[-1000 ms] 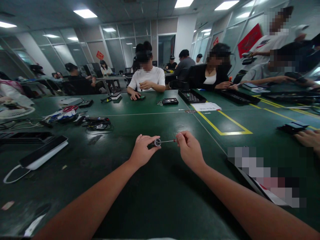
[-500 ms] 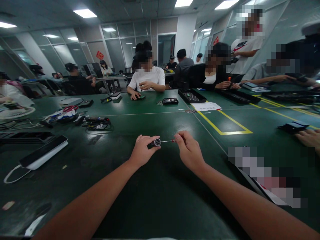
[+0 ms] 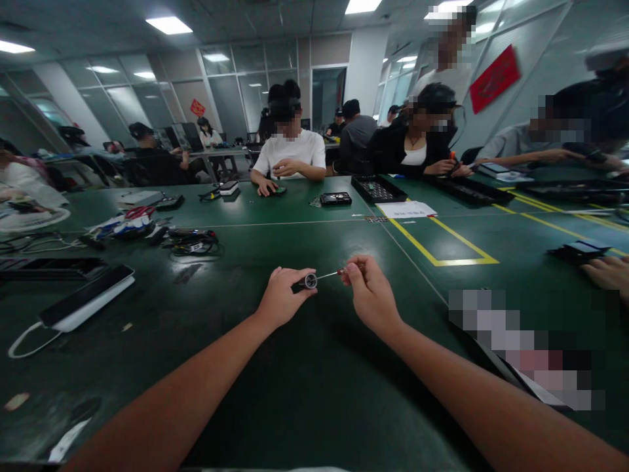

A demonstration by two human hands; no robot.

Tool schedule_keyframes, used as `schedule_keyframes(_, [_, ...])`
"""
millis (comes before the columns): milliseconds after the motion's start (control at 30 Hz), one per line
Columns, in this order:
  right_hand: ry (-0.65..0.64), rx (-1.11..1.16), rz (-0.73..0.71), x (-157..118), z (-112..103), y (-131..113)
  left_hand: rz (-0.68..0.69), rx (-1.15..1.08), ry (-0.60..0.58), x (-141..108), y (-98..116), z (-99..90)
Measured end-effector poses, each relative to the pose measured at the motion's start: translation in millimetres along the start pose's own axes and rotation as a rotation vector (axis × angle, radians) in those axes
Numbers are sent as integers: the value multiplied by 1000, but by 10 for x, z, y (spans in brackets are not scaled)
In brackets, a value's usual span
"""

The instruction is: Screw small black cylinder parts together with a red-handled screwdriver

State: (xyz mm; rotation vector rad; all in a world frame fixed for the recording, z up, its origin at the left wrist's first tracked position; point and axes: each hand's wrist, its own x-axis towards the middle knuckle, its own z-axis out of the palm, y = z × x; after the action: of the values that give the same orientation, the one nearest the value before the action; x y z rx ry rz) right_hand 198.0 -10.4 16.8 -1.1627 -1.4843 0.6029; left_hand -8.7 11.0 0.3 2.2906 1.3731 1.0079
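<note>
A small dark cylinder with a silvery ring at its open end (image 3: 310,281) is pinched between the thumb and fingers of my left hand (image 3: 282,295). Its ringed end faces me, and its far body is hidden by my fingers. My right hand (image 3: 371,295) grips a screwdriver (image 3: 328,275) by its reddish handle. The thin metal shaft slants down to the left and its tip meets the ring's right side; whether it goes inside, I cannot tell. Both hands are held above the green table (image 3: 295,400).
A white-and-black device with a cord loop (image 3: 88,305) lies at left, behind it tangled cables (image 3: 194,242). A black tray (image 3: 378,190) and a paper sheet (image 3: 407,209) lie farther back. A co-worker's hand (image 3: 607,272) rests at right. Several people sit around.
The screwdriver has tilted, its handle now a little higher than its tip. My left hand and the cylinder have barely moved. A standing person at back right has shifted left.
</note>
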Motion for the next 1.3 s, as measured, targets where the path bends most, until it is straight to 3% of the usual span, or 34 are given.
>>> schedule_keyframes(267, [33, -157, -40, -18, 5, -61, -18, 14, 2, 4, 28, 7])
schedule_keyframes(567, [67, 77, 15, -20, 72, 10, 2, 3, 20, 0, 32, -8])
schedule_keyframes(633, [78, 183, 107, 8, 83, 8, 23, 13, 22, 2, 20, -6])
schedule_keyframes(767, [124, 594, 508, 87, 101, 57, 44, 72, 58, 30, -15, -28])
schedule_keyframes(833, [165, 684, 570, 111, 105, 88, 20, 83, 59, 46, -29, -36])
schedule_keyframes(967, [202, 614, 407, 105, 100, 117, -18, 62, 16, 50, -21, -28])
schedule_keyframes(1300, [55, 159, 102, 14, 32, 25, -29, 33, 5, 21, 24, -13])
